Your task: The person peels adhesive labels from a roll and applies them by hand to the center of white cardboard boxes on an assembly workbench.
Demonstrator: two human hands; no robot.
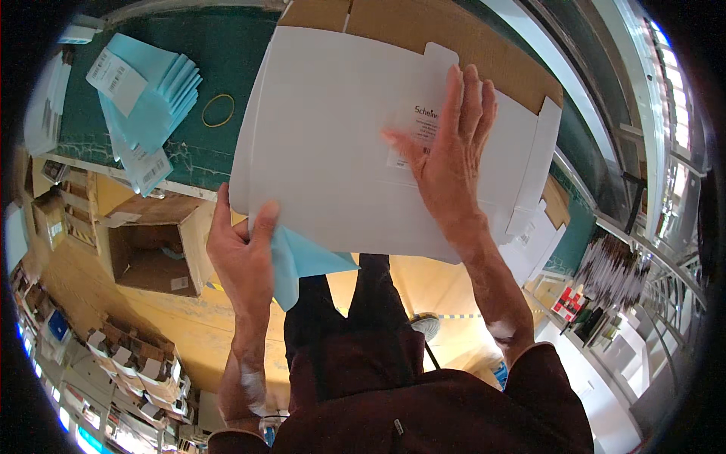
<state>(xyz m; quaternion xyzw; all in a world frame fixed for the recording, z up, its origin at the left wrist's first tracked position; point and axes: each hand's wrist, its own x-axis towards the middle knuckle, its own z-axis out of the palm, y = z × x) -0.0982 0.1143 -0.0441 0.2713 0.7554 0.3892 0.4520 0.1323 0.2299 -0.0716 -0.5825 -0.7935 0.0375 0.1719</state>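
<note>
White flat box (333, 144) lying on green table (227, 38), right hand (446, 163) spread flat on it, left hand (242, 253) gripping its near edge with a blue sheet (302, 261), blue packets (147, 106) and rubber band (218, 110) beside, open carton (151, 246) on the floor below, contents unclear.

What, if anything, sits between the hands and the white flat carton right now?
Nothing visible for the right hand, flat on the white carton. The left hand grips the carton's near edge, a light blue envelope pinched beside its thumb.

A flat white cardboard box (333, 136) covers a light-blue envelope (299, 261) at the table edge.
</note>
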